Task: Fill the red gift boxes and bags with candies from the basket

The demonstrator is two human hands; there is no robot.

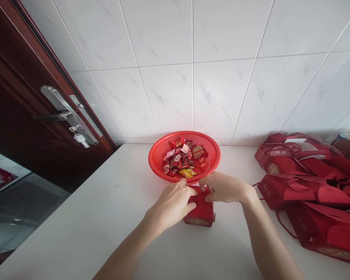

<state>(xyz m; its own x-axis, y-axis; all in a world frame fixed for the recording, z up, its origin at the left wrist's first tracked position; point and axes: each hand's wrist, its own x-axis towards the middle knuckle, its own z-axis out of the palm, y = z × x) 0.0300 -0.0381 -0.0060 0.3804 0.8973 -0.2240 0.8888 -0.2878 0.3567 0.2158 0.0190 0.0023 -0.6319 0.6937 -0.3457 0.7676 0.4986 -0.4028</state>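
A small red box point(200, 216) with a gold pattern on its front stands on the white table point(125, 217). My left hand point(175, 202) is at the box's left side and top, its fingers bent over the upper edge. On the other side, my right hand point(221, 187) has its thumb and bent fingers on the top of the box. Both hands grip the box's upper part between them. Just behind it sits a red perforated basket point(155, 161) holding wrapped candies point(182, 157), mostly red with one yellow.
Several red boxes point(306, 223) with cord handles are piled along the right side. A white tiled wall point(166, 97) rises behind the table. At the left stands a dark red door point(20, 89) with a metal handle and keys.
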